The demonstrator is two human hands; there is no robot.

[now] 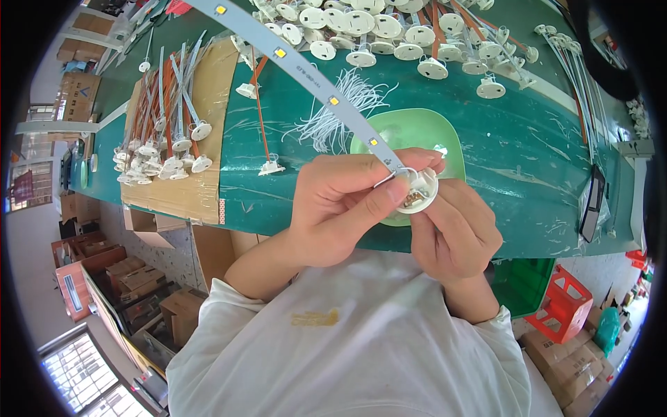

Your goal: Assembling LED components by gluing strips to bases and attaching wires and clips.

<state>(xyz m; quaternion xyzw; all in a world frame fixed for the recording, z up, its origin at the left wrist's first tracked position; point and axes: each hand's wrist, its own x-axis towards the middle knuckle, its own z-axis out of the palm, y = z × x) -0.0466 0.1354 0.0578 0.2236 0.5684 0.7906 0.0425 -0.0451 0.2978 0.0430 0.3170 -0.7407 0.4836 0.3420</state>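
Head view: looking down over the person's chest at a work table, both hands raised in front of it.
Table [528,153]: green, scratched, running from the far left to the right; it carries everything below.
Shirt [361,347]: white, filling the near middle, with the forearms coming up out of its short sleeves.
Cardboard [208,118]: a flat brown sheet on the table's left part, with a batch of finished white caps on strips and orange wires lying across it.
Cap pile [389,31]: many white round caps with leads, heaped at the far middle of the table.
Bowl [417,132]: light green, on the table just beyond the hands, partly hidden by them.
Wire bundle [340,111]: thin white wires, loose, just left of the bowl.
Strip [306,73]: long pale band with small yellow chips, running from the far left down to the cap in the hands.
Left hand [340,205]: fingers curled, thumb and forefinger pinching the strip's near end against the cap.
Right hand [451,233]: fingers closed around the cap from below and from the right.
Cap [420,191]: small, white, round, held between both hands above the bowl's near edge, its open side facing up.
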